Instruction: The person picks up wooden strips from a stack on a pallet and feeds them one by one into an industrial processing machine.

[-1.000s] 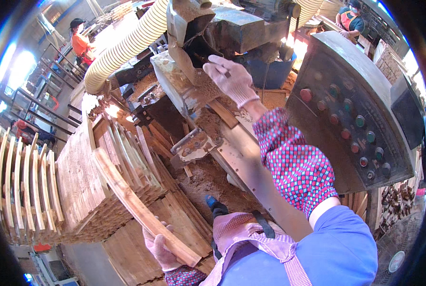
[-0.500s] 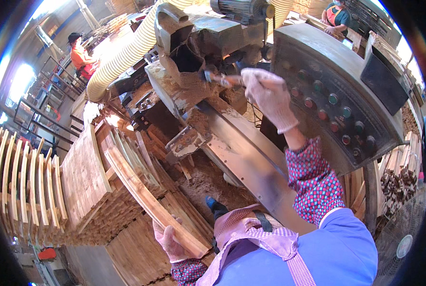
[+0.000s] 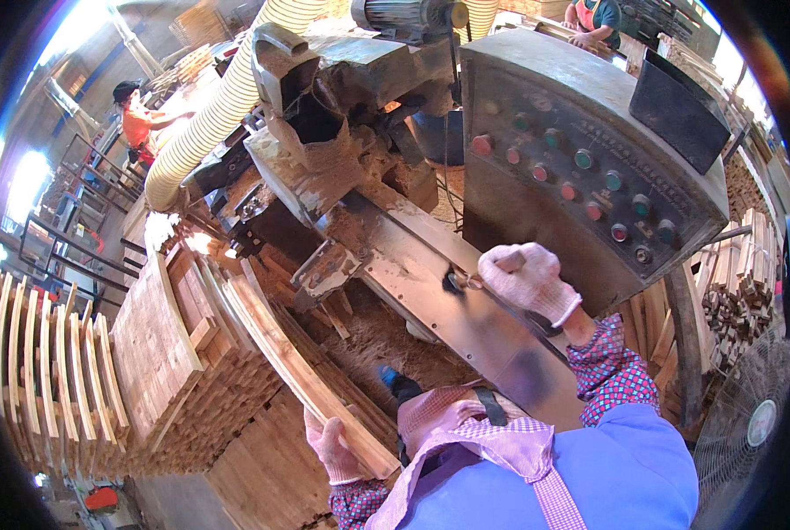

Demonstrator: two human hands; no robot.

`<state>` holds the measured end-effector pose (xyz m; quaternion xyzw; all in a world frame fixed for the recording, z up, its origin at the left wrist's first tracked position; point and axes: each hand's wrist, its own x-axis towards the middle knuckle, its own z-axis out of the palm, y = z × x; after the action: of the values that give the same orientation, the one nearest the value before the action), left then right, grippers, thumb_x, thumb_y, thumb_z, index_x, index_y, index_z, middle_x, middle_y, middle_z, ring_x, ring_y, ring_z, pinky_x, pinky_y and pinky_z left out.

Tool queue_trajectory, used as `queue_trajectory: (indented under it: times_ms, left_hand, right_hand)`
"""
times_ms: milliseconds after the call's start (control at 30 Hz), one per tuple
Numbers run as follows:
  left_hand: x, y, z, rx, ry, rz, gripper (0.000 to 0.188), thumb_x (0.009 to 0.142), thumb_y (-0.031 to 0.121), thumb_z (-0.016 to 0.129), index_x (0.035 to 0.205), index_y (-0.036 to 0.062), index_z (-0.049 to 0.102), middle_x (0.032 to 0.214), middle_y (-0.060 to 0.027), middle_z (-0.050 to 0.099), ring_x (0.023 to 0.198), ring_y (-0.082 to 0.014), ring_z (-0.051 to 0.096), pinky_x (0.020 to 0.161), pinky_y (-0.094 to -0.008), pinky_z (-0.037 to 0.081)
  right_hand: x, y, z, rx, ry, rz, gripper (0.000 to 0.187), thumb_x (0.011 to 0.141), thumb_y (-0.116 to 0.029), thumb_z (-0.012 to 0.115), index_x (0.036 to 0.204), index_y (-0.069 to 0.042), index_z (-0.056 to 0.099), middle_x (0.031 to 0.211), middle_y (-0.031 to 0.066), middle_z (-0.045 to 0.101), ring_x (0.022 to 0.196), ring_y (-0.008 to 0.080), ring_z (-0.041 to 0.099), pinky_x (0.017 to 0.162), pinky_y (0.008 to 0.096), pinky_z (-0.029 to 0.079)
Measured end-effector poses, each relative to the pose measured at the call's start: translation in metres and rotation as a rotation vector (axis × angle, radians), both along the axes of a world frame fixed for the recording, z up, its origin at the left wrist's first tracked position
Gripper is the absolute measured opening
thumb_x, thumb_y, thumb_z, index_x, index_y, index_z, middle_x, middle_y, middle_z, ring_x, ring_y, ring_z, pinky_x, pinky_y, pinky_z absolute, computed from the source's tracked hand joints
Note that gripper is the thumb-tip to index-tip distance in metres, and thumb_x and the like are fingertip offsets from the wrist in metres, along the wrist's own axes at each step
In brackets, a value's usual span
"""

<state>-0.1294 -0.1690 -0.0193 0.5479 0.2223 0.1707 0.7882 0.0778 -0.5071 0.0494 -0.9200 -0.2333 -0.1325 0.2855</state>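
My right hand [image 3: 529,281], in a pale knitted glove, is closed round the handle of a small brush [image 3: 454,281]. Its dark bristles are at the surface of the smooth metal machine bed [image 3: 421,287]; I cannot tell whether they touch. My left hand [image 3: 331,449], gloved as well, grips the near end of a long curved wooden strip [image 3: 302,375]. The strip slants away to the far left, beside a stack of curved wood pieces [image 3: 152,344]. Sawdust coats the cutter housing [image 3: 320,168] at the far end of the bed.
A control panel [image 3: 581,168] with red and green buttons stands at the right. From the machine a ribbed hose [image 3: 218,115] curves down to the left. Two co-workers [image 3: 139,124] are farther back. A fan [image 3: 748,424] stands at the lower right, near bundled wood sticks [image 3: 740,309].
My right hand has drawn the brush back from the sawdusty housing, down and toward me along the bed. The left hand keeps its hold on the strip and has shifted slightly right.
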Motion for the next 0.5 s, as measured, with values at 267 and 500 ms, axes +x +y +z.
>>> queue_trajectory:
  times_ms: [267, 500]
  left_hand:
    - [0.023, 0.012, -0.016, -0.069, -0.029, -0.003, 0.075, 0.074, 0.03, 0.074, 0.137, 0.0003, 0.045, 0.101, -0.0092, 0.063, 0.085, -0.0201, 0.065, 0.078, -0.0322, 0.055]
    - [0.048, -0.004, -0.008, -0.12, -0.075, -0.025, 0.074, 0.077, 0.024, 0.07, 0.14, -0.001, 0.041, 0.105, -0.0104, 0.062, 0.088, -0.0211, 0.065, 0.082, -0.0337, 0.055]
  right_hand:
    - [0.084, 0.062, 0.09, 0.675, -0.013, 0.064, 0.011, 0.086, -0.016, 0.069, 0.097, -0.014, 0.07, 0.088, -0.0026, 0.071, 0.072, 0.0092, 0.065, 0.062, 0.0237, 0.048]
    - [0.249, 0.175, 0.062, 0.473, -0.1, 0.03, 0.018, 0.096, -0.022, 0.057, 0.095, -0.008, 0.069, 0.08, 0.0014, 0.069, 0.074, 0.0099, 0.063, 0.069, 0.0265, 0.051]
